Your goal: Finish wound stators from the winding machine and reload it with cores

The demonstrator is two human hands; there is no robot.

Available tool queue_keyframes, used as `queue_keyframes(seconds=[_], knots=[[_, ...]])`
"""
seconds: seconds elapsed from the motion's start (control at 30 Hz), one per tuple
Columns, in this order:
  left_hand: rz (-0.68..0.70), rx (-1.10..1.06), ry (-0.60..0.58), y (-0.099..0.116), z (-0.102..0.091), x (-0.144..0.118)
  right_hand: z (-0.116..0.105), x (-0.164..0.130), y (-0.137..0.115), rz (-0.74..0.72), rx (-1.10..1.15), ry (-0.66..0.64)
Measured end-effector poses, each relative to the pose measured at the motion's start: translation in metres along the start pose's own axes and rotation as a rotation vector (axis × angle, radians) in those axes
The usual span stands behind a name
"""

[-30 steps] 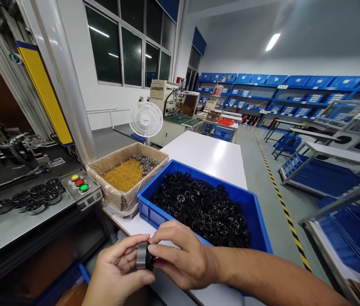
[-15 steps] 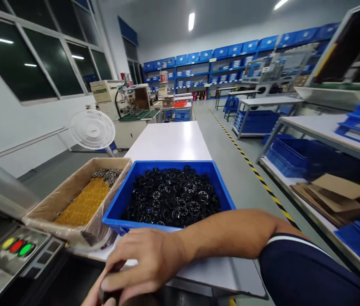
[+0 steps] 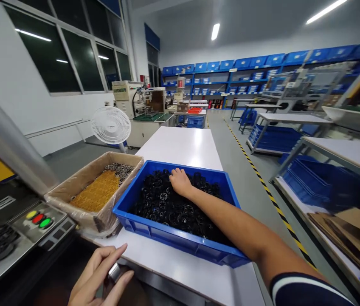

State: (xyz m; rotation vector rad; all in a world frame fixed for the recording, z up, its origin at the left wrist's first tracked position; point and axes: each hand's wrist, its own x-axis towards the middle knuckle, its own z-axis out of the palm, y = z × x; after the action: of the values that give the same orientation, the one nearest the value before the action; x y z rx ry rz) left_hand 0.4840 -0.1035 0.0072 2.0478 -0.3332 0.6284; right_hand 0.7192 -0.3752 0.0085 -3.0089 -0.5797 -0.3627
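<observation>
My left hand (image 3: 100,278) is at the lower left, below the table's front edge. Between its thumb and fingers it grips a small silvery metal piece (image 3: 114,272) with a curved, shiny side. Farther forward, my right hand (image 3: 180,182) reaches into a blue plastic bin (image 3: 180,239). Its fingers are curled down at the top of a heap of black round wheel-like parts (image 3: 164,212) with holes in them. The fingertips are hidden, so what they hold cannot be made out.
Left of the bin stands a plastic-lined cardboard box (image 3: 103,231) with yellow and metallic parts. A machine panel with yellow, red and green buttons (image 3: 38,218) is at the lower left. The white table (image 3: 180,144) extends beyond the bin; a white fan (image 3: 111,125) stands behind the box.
My right hand has left my left hand and moved forward into the blue bin. The left hand still pinches the metal piece, now more visible. The view has turned left.
</observation>
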Motion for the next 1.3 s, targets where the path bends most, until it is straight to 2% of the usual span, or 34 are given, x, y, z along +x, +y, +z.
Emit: queue_keyframes(seconds=[0.07, 0.1, 0.2, 0.3, 0.37, 0.43, 0.6, 0.83, 0.97, 1.3], knots=[[0.063, 0.09, -0.004, 0.007, -0.009, 0.001, -0.009, -0.001, -0.014, -0.036, 0.052, 0.014], [0.048, 0.099, 0.012, 0.01, -0.013, 0.001, -0.016, -0.003, -0.025, -0.063, 0.09, 0.031], [-0.134, -0.007, -0.001, 0.015, -0.019, -0.004, -0.039, -0.027, -0.065, -0.2, 0.231, 0.093], [-0.334, -0.252, -0.012, 0.016, -0.014, -0.008, -0.059, -0.072, -0.104, -0.444, 0.447, 0.166], [-0.41, -0.417, 0.0, 0.016, -0.007, -0.008, -0.066, -0.099, -0.122, -0.675, 0.719, 0.313], [-0.449, -0.541, -0.014, 0.016, 0.0, -0.006, -0.066, -0.114, -0.131, -0.817, 0.868, 0.407], [-0.427, -0.637, -0.009, 0.022, 0.01, -0.002, -0.055, -0.115, -0.133, -0.901, 0.915, 0.428], [-0.56, -0.468, 0.18, 0.035, 0.01, -0.006, -0.063, -0.108, -0.125, -0.907, 0.827, 0.454], [-0.561, -0.476, 0.146, 0.034, 0.008, -0.007, -0.064, -0.107, -0.123, -0.982, 0.756, 0.466], [-0.598, -0.526, 0.16, 0.042, 0.008, -0.01, -0.065, -0.109, -0.123, -1.028, 0.731, 0.504]])
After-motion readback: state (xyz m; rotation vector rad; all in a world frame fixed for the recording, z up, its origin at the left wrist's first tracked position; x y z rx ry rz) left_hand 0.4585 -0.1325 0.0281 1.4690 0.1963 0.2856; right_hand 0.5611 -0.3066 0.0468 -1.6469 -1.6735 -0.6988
